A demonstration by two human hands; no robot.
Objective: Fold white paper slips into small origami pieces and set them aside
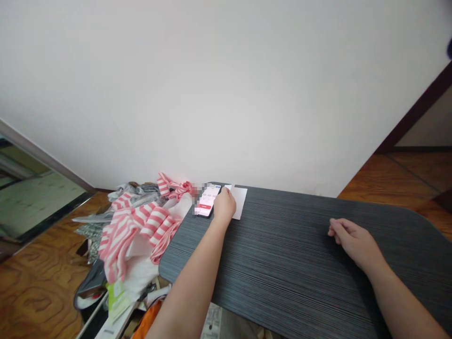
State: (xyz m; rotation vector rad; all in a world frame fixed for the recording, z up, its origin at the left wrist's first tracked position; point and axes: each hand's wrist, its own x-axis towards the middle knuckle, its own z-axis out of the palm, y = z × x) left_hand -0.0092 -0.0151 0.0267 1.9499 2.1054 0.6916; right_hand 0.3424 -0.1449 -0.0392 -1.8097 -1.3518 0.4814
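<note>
- The left hand [224,207] is curled over a white paper sheet [240,201], fingertips lowered; whether the sheet is gripped cannot be told.
- A smartphone [207,200] is laid screen-up, its display lit, just beside that hand.
- The right hand [353,240] is rested loosely half-curled on the dark ribbed tabletop [282,263], with nothing held.
- Pink-and-white striped fabric [141,226] is heaped against the tabletop's left edge, touching the smartphone's side, with grey material [136,192] behind it.
</note>
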